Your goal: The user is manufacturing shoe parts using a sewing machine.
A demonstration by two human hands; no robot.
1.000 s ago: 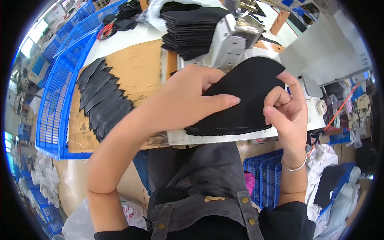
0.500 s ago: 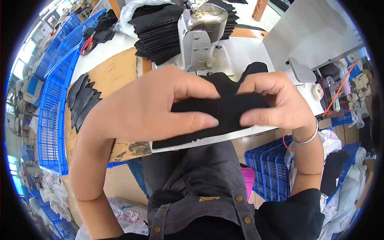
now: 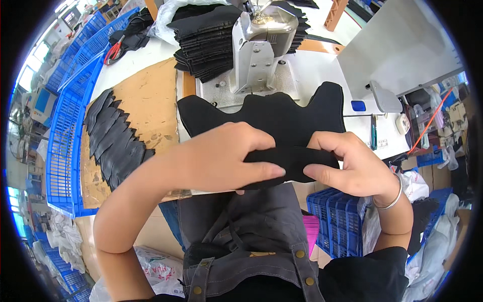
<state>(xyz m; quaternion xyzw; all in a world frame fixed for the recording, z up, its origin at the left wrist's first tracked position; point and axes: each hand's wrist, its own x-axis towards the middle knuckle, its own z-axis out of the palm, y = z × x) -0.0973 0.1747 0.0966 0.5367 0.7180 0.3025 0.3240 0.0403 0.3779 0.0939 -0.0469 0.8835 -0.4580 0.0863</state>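
Observation:
A black shaped fabric piece [image 3: 282,113] lies on the white table at the front of the sewing machine [image 3: 256,55], its near edge folded up toward me. My left hand [image 3: 234,156] pinches that folded edge between thumb and fingers. Close by on the right, my right hand [image 3: 344,163] grips the same edge, thumb on the near side. Both thumbs point at each other with a short gap between. The fingertips behind the fold are partly hidden. On the far side, two lobes of the piece stick out, left and right, with a scalloped middle.
Thin black leaf-shaped pieces [image 3: 115,141] lie overlapped on a cardboard sheet [image 3: 156,95] at left. Behind, black cut pieces [image 3: 204,43] are stacked beside the machine. Red-handled scissors [image 3: 113,52], a blue basket [image 3: 65,146], a green-handled tool [image 3: 374,132] and blue crates [image 3: 334,219] surround the table.
Both hands have come nearer to me with the fabric's near edge. More of the piece now shows flat on the table, lobes spread. The view has shifted slightly.

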